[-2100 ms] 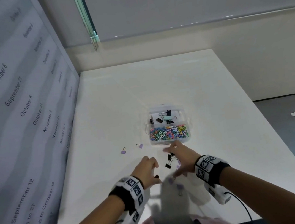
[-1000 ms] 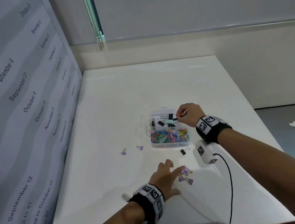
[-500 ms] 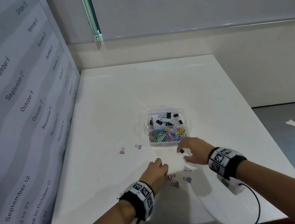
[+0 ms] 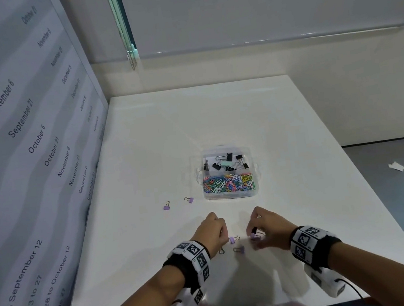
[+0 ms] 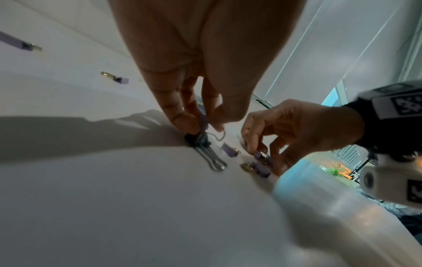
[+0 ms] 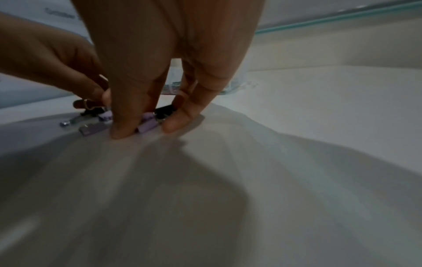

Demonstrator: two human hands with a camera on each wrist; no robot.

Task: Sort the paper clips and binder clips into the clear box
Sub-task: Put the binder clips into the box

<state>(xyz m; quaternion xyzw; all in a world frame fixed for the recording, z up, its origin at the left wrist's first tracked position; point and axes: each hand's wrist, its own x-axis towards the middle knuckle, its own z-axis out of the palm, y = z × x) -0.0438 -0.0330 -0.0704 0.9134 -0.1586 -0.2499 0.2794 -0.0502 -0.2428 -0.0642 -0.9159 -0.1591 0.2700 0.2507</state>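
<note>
The clear box (image 4: pixel 254 172) sits mid-table, with black and mint binder clips in its far half and coloured paper clips (image 4: pixel 227 182) in its near half. Near the front edge, my left hand (image 4: pixel 223 236) pinches a black binder clip (image 5: pixel 196 140) against the table; its wire handles (image 4: pixel 222 251) stick out below the hand. My right hand (image 4: pixel 252 233) curls its thumb and fingers round a purple binder clip (image 6: pixel 148 124), with a small black clip (image 6: pixel 165 110) tucked behind the fingers. Two more purple clips (image 4: pixel 233 239) (image 4: pixel 239 249) lie between the hands.
Two purple binder clips (image 4: pixel 166 206) (image 4: pixel 189 200) lie left of the box. A printed calendar panel (image 4: pixel 30 148) walls off the table's left side. The table's right edge (image 4: pixel 367 183) drops to a grey floor.
My right hand took the black clip from near the box and came down onto the purple clips. My left hand curled onto a black clip. The head camera tilted slightly.
</note>
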